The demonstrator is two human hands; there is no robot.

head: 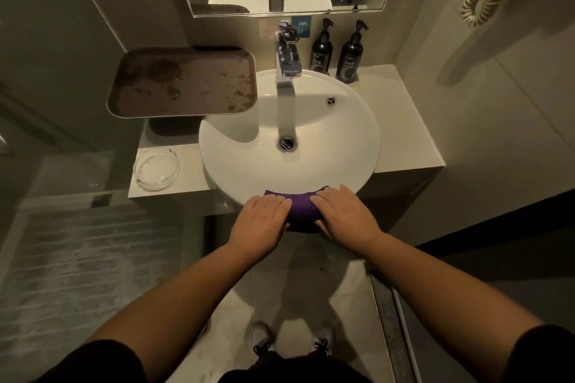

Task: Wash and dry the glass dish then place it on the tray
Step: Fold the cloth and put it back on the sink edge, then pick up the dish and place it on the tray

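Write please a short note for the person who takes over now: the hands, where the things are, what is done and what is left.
Left hand and right hand: both flat on the purple cloth draped over the front rim of the washbasin; no grip on anything.
Glass dish: on the counter left of the basin, untouched.
Tray: back left, spotted with stains, nothing on it.
Faucet: no water seen running.
Done: nothing visible.
Left: wash the dish, dry it, set it on the tray.

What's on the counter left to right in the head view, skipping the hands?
Glass dish → tray → sink with the faucet over it → two black pump bottles at the back right.
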